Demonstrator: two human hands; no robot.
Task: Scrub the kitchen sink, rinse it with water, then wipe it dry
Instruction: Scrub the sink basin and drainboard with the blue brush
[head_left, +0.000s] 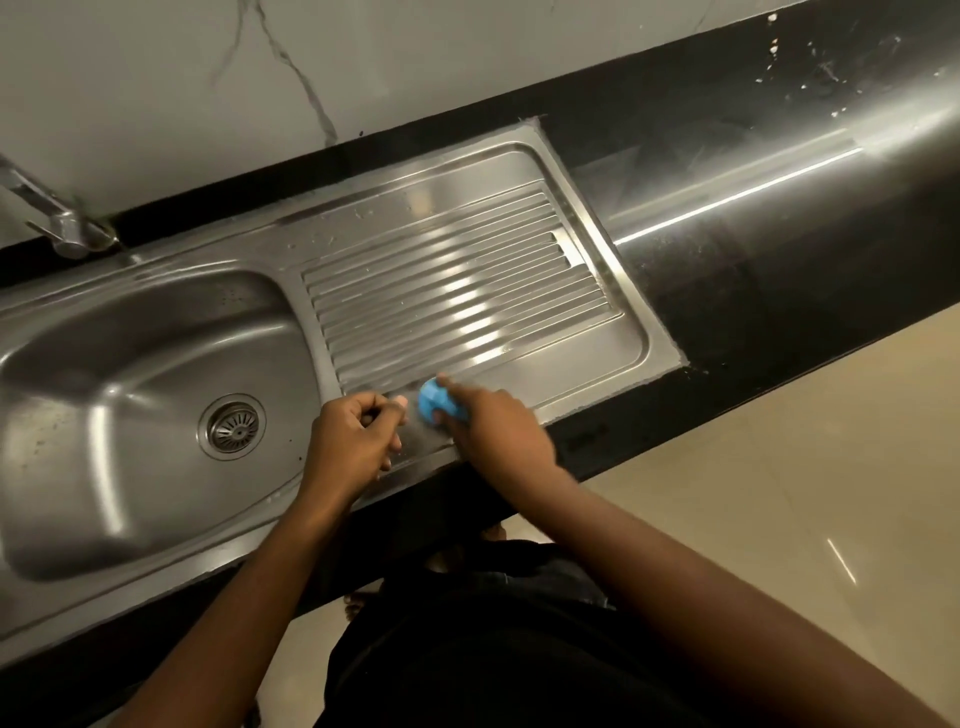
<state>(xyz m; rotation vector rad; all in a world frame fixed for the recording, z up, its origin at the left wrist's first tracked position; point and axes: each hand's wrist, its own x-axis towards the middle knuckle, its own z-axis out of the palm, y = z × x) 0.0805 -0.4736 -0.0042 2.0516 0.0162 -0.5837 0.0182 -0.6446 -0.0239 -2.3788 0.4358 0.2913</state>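
1. Scrubbing stage, judging by the tool. Gripping a blue scrubber (436, 408) in the right hand (493, 431), fingers wrapped round it. Pressed to the flat near strip of the drainboard (452, 291), at its 6 o'clock; blurred.
2. Resting the left hand (358, 436) on the front rim of the sink (234, 254), just at 9 o'clock of the scrubber. Fingers curled in; cannot tell whether anything is pinched inside.
3. No foam showing anywhere on the steel, only a few droplets on the back ledge, at 11 o'clock of the drainboard.
4. Dark specks across the basin (130, 389) at 9 o'clock of the frame, around the drain (232, 426); probably not yet scrubbed.
5. Nothing running from the tap (62, 223) at 10 o'clock, so rinsing apparently not begun.
6. No drying cloth in view; wiping dry wholly left to do. Early in the job, by this reckoning.
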